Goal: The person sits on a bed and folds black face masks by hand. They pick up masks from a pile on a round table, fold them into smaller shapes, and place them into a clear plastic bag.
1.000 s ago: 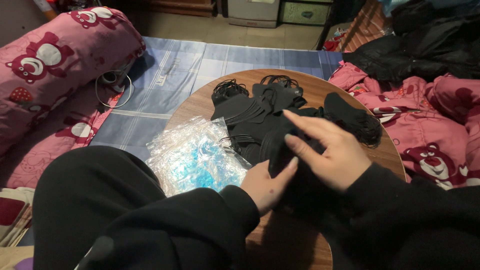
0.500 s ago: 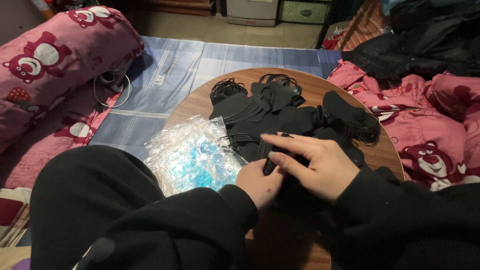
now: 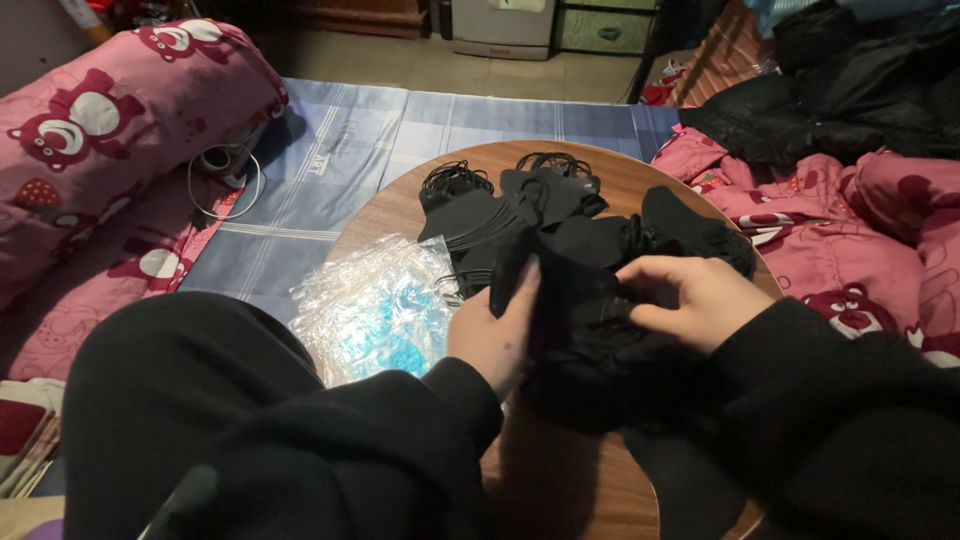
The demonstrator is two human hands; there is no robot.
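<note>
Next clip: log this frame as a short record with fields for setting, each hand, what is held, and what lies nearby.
Setting: round wooden table beside a blue checked mat
Left hand: grips the near left edge of a black face mask
Right hand: pinches the same mask from the right
Pile: more black masks with ear loops, heaped on the table behind the hands
Left of hands: clear plastic bags with blue print
Surroundings: pink cartoon-print pillow, white cable, dark jacket
</note>
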